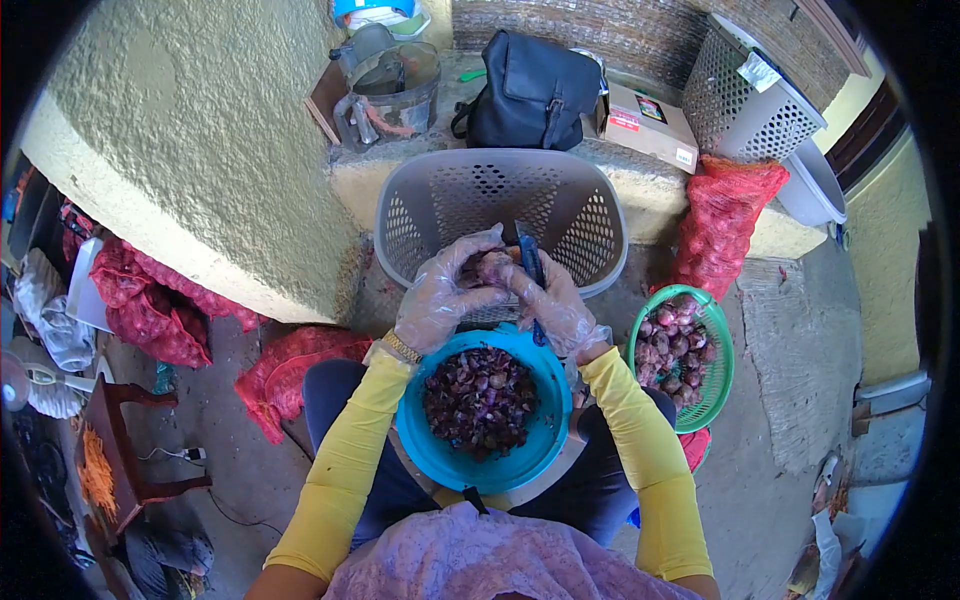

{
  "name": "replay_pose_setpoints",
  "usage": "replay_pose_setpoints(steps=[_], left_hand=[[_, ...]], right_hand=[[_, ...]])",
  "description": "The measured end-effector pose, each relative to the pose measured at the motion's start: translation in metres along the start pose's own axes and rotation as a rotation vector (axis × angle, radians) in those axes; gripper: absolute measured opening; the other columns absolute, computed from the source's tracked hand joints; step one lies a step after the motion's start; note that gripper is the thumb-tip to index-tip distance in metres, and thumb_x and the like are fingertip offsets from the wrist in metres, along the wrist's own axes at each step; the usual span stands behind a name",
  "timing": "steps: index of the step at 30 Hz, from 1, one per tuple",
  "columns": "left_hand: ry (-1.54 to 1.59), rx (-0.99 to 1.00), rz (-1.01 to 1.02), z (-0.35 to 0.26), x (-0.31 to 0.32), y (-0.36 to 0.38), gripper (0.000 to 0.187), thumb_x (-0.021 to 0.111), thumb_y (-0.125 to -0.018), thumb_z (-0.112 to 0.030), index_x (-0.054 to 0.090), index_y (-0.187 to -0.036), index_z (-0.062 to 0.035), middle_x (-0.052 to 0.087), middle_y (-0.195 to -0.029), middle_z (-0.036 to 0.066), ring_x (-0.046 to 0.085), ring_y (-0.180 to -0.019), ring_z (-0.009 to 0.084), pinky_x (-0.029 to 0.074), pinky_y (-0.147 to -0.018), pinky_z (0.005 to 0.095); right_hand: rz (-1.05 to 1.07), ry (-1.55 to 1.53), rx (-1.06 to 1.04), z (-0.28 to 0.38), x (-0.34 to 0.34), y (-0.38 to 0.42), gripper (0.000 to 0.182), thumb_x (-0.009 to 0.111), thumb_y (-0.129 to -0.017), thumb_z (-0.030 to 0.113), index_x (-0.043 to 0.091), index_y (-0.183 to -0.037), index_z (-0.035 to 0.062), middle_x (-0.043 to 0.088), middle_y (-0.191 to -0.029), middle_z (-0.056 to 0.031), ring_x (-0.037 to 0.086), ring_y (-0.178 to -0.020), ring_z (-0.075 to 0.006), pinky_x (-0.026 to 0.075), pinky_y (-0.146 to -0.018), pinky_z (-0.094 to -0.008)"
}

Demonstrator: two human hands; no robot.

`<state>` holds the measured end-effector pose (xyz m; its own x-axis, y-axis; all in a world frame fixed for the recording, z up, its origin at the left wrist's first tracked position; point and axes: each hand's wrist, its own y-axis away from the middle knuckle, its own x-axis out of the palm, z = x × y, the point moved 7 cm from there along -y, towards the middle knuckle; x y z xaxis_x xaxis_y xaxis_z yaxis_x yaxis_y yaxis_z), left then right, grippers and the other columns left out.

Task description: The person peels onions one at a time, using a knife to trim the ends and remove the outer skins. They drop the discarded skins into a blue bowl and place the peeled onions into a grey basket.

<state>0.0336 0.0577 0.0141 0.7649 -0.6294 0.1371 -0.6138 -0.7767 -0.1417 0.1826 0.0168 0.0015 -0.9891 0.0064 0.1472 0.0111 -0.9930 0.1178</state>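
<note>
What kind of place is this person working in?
Probably a home yard or porch used for preparing shallots: red mesh sacks lean on a rough plaster wall, and a green basket of shallots sits on the bare concrete floor.

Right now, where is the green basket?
In the head view, the green basket sits on the person's right, beside the right hand and the blue bowl, below the red sack.

Glossy plastic bowl (540,440), perforated plastic basket (590,215), rough plastered wall (200,150).
</note>
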Motion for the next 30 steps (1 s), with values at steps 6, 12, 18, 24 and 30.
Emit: replay_pose_setpoints(steps=[6, 12, 18, 24, 30], left_hand=[[-0.29, 0.112, -0.036, -0.005, -0.004, 0.001, 0.076, 0.08, -0.083, 0.001, 0.046, -0.151, -0.001, 0.057, -0.143, 0.015, 0.061, -0.124, 0.0208, 0.05, -0.109, 0.0347], [-0.222, 0.148, -0.129, -0.014, -0.006, 0.003, 0.069, 0.082, -0.081, 0.001, 0.051, -0.142, -0.0017, 0.051, -0.153, 0.016, 0.057, -0.132, 0.0245, 0.047, -0.112, 0.0392], [-0.124, 0.186, -0.158, -0.019, -0.005, 0.004, 0.07, 0.083, -0.08, 0.001, 0.052, -0.142, -0.0027, 0.043, -0.16, 0.018, 0.052, -0.139, 0.0271, 0.041, -0.118, 0.0408], [-0.057, 0.322, -0.078, -0.02, 0.006, 0.003, 0.078, 0.083, -0.081, 0.0, 0.046, -0.149, -0.0048, 0.038, -0.163, 0.018, 0.048, -0.142, 0.027, 0.04, -0.119, 0.041], [0.102, 0.329, -0.108, -0.017, 0.007, 0.004, 0.084, 0.083, -0.083, -0.005, 0.039, -0.154, -0.0039, 0.03, -0.168, 0.019, 0.044, -0.144, 0.0264, 0.037, -0.12, 0.0394]], right_hand=[[-0.01, 0.038, 0.029, -0.002, 0.005, 0.0, 0.045, 0.077, -0.095, 0.027, 0.062, -0.13, 0.0044, 0.069, -0.099, -0.0015, 0.059, -0.064, -0.0069, 0.048, -0.049, -0.0239], [0.023, -0.011, 0.031, 0.003, 0.006, 0.001, 0.042, 0.072, -0.099, 0.029, 0.061, -0.131, 0.005, 0.067, -0.094, -0.0001, 0.056, -0.066, -0.0058, 0.047, -0.051, -0.022], [0.085, -0.267, 0.06, -0.004, 0.011, 0.003, 0.037, 0.064, -0.104, 0.028, 0.058, -0.134, 0.0066, 0.053, -0.073, 0.005, 0.048, -0.058, -0.0048, 0.042, -0.051, -0.0228], [0.143, -0.45, 0.129, 0.0, 0.021, 0.011, 0.033, 0.06, -0.106, 0.029, 0.056, -0.133, 0.0114, 0.051, -0.073, 0.0055, 0.045, -0.055, -0.0053, 0.039, -0.051, -0.0235], [0.236, -0.632, 0.187, 0.004, 0.03, 0.017, 0.034, 0.061, -0.106, 0.036, 0.055, -0.133, 0.0172, 0.052, -0.08, 0.0065, 0.043, -0.056, -0.0049, 0.039, -0.052, -0.0229]])
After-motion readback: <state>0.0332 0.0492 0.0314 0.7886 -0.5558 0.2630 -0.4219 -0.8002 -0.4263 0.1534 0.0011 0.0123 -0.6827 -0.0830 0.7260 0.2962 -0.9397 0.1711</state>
